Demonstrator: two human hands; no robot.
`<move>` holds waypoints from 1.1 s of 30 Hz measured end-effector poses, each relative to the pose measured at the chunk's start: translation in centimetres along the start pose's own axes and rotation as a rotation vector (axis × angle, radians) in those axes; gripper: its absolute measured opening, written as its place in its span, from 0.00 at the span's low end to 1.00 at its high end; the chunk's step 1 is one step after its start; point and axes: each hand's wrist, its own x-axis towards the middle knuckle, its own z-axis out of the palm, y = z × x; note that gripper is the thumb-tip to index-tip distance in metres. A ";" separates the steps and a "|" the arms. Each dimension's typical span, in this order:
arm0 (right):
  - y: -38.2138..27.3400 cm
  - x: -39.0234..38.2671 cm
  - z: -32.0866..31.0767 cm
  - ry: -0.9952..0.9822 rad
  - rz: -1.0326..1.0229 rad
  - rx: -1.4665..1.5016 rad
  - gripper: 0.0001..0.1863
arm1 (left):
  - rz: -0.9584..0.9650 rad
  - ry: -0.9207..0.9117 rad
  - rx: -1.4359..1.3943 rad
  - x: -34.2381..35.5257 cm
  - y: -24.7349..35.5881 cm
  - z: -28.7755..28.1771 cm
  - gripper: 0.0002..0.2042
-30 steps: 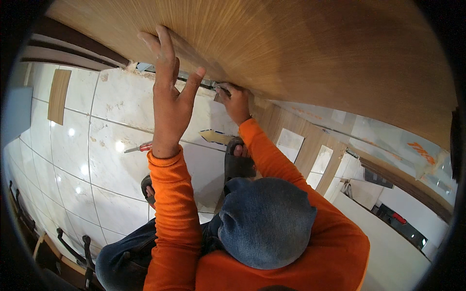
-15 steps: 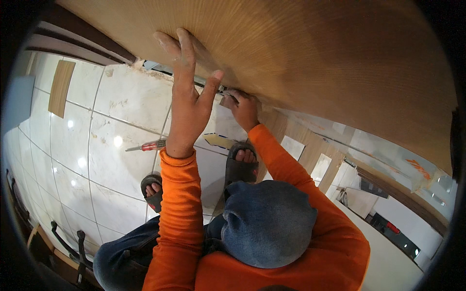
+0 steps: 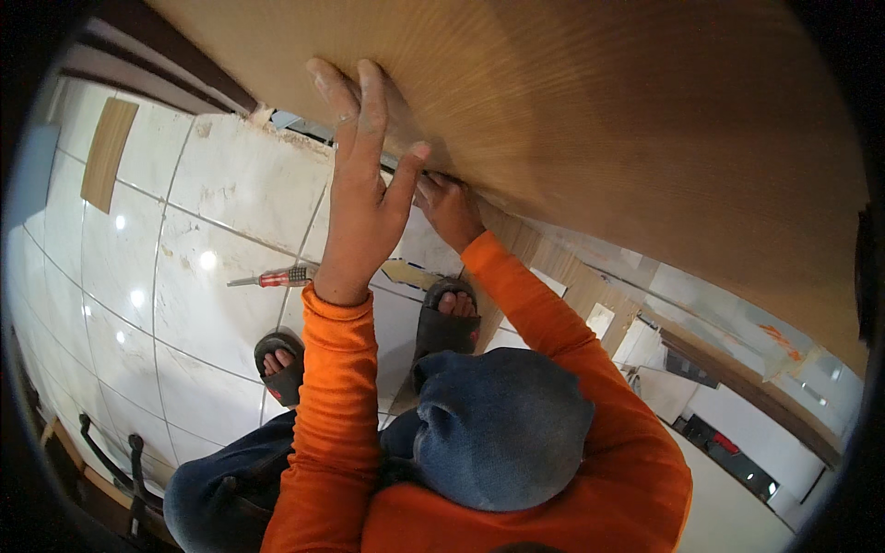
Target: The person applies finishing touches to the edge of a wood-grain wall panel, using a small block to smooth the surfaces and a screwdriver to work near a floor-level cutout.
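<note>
Touching panel (image 3: 599, 166) | left grip (image 3: 378, 129): splayed against it | right grip (image 3: 451, 210): at edge (image 3: 516, 205), closure unclear

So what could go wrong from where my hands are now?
Your right hand is close in at the lower edge of the wood panel, so it could get pinched if the panel shifts.

Your left hand is open against the panel, not gripping it, so it might not stop a slip.

Your sandals are open-toed, and a screwdriver lies on the tiles nearby, so you might step on it.
</note>
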 end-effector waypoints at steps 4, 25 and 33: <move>0.5 0.9 0.1 -0.060 -0.113 -0.197 0.08 | 0.051 0.045 0.133 0.6 -0.5 -0.4 0.46; -15.8 10.4 6.0 -0.495 -0.334 -0.172 0.09 | -0.245 0.114 -0.156 1.7 3.4 3.1 0.48; -8.5 7.2 2.6 -0.409 -0.235 0.041 0.07 | -0.122 0.125 0.140 0.8 1.1 4.0 0.39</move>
